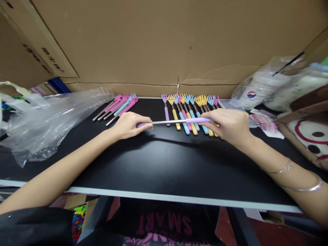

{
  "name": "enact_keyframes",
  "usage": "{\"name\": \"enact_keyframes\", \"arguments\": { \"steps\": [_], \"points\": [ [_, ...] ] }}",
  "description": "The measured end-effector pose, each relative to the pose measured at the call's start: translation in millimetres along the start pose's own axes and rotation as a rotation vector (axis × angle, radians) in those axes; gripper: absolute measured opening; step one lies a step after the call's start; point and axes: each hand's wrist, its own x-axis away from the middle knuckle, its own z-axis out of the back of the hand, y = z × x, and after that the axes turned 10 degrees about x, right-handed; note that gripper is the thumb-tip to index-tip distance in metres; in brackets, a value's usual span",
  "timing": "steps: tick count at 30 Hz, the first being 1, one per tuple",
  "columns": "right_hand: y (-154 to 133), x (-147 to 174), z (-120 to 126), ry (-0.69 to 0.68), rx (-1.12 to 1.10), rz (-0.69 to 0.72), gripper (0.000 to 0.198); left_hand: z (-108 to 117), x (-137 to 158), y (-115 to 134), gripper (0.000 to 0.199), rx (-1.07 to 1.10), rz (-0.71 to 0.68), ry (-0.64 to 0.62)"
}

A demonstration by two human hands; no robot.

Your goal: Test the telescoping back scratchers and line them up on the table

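Note:
Stretched between both hands above the black table is a purple telescopic back scratcher [196,120] with a bare metal rod. My left hand [133,125] pinches its purple left end, which the fingers mostly cover. Around the purple grip at the other end, my right hand [230,125] is closed. Behind the rod lies a row of back scratchers [186,126] in purple, yellow, blue and pink, their claw ends toward the cardboard; my right hand hides some of them. Beyond my left hand lie several pink and blue back scratchers [119,106] with metal rods showing.
Clear plastic bags [51,123] lie at the left. A tall cardboard sheet [153,44] stands along the back. At the right are a bagged white cup [263,89], pink cards [268,125] and a brown bag with a cartoon face [312,136]. The table's pale edge [179,197] runs in front.

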Motion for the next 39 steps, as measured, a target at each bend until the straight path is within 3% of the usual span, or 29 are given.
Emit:
{"name": "enact_keyframes", "arguments": {
  "steps": [6,12,23,39],
  "points": [
    [0,-2,0,0.111,0.101,0.042,0.040,-1,-2,4,0.037,0.117,0.049,-0.059],
    [1,-1,-10,0.240,0.089,0.105,0.031,-2,0,3,0.037,0.003,0.004,0.033],
    [-1,0,-10,0.211,0.041,0.070,0.029,-5,2,1,0.029,-0.292,-0.235,0.356],
    [-3,1,-11,0.034,-0.074,-0.015,0.040,1,3,5,0.025,-0.465,-0.319,0.437]
  ]
}}
